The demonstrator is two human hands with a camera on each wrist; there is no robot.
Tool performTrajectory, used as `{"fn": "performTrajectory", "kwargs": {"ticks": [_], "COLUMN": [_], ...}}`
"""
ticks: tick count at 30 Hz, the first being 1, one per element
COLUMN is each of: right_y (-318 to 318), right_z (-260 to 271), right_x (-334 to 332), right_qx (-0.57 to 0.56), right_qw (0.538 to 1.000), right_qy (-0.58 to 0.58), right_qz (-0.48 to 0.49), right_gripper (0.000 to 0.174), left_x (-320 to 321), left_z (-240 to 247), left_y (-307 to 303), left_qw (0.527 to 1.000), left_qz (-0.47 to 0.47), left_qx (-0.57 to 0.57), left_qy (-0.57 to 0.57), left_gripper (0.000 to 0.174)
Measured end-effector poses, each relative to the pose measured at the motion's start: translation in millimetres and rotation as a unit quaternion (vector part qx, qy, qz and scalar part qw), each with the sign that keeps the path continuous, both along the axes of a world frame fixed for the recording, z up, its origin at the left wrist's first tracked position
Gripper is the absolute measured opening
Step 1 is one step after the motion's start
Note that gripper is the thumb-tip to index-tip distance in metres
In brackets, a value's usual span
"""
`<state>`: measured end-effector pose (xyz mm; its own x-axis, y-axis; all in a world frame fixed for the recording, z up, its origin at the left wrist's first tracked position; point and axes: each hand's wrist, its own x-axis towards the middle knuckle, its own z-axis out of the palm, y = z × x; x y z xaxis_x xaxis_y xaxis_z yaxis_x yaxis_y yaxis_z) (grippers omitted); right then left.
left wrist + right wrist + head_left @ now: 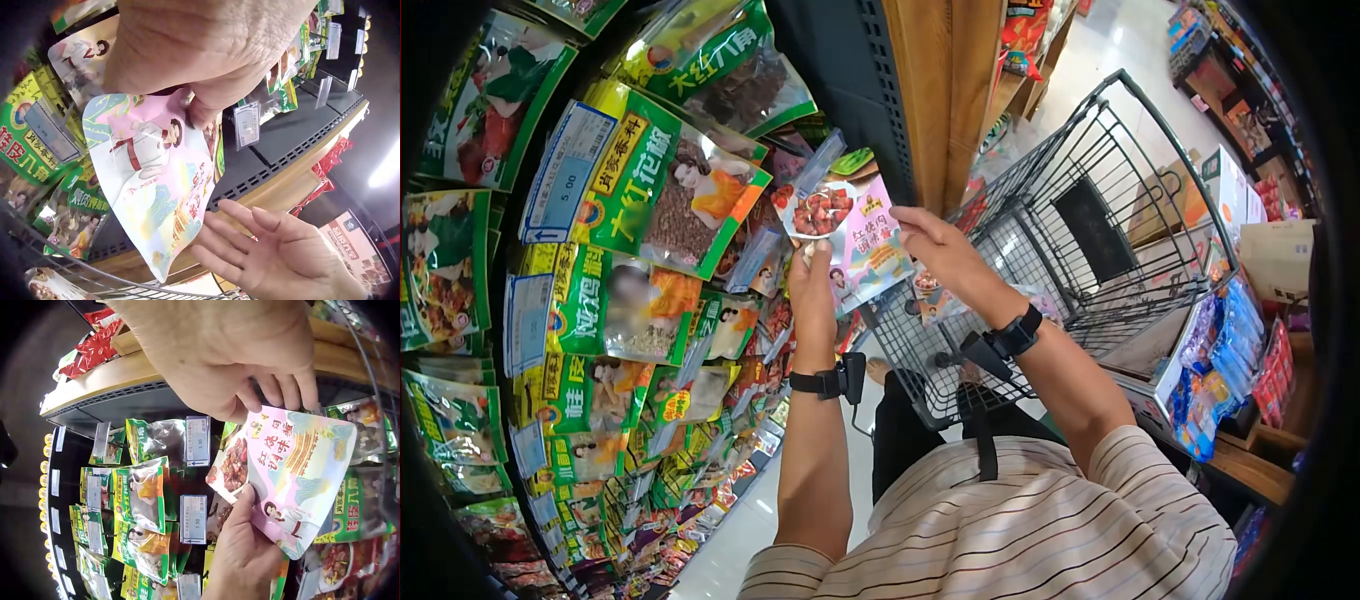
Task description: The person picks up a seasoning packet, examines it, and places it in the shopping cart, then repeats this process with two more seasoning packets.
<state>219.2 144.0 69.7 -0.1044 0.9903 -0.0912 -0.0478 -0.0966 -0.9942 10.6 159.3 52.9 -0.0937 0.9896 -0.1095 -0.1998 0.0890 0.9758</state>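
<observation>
My left hand [812, 292] pinches a pink and pastel seasoning packet [878, 238] near its edge, thumb on the printed front. A bowl of braised red meat and Chinese lettering decorate that front, seen best on the packet [300, 469] in the right wrist view. Its back, with a cartoon figure in white, faces the left wrist camera. At the opposite edge is my right hand [945, 250], its fingertips right at the packet. From the left wrist view, the right hand's [275, 253] fingers look spread and loosely extended, palm showing.
Shelves of green and yellow spice bags [670, 185] with price tags [568, 180] rise on the left. A black wire shopping cart [1090, 215] stands close in front, to the right. Behind the packet is a wooden shelf post [945, 90]. Boxes and blue packs [1225, 350] line the right side.
</observation>
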Motion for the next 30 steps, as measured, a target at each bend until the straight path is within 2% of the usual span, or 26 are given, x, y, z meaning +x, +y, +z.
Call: {"fn": "performTrajectory", "kwargs": {"ticks": [7, 15, 21, 24, 30], "right_y": [16, 31, 36, 40, 34], "right_z": [0, 0, 1, -3, -13], "right_x": [-11, -16, -18, -18, -11], "right_qx": [-0.001, 0.008, 0.016, 0.019, 0.012], "right_qw": [0.999, 1.0, 1.0, 1.0, 1.0], "right_qy": [0.037, 0.02, 0.007, -0.004, 0.021], "right_qz": [-0.017, -0.012, -0.009, -0.007, -0.013], "right_gripper": [0.041, 0.041, 0.041, 0.041, 0.037], "left_x": [-2, -1, -6, -5, -6], "left_z": [5, 10, 12, 10, 6], "left_y": [16, 27, 30, 33, 51], "left_qw": [1.0, 0.999, 0.999, 0.997, 0.981], "left_qz": [0.006, 0.024, 0.041, 0.064, 0.126], "left_qx": [0.013, 0.015, -0.028, -0.047, -0.068], "left_qy": [-0.007, -0.025, -0.023, -0.017, 0.128], "left_gripper": [0.028, 0.025, 0.023, 0.028, 0.053]}}
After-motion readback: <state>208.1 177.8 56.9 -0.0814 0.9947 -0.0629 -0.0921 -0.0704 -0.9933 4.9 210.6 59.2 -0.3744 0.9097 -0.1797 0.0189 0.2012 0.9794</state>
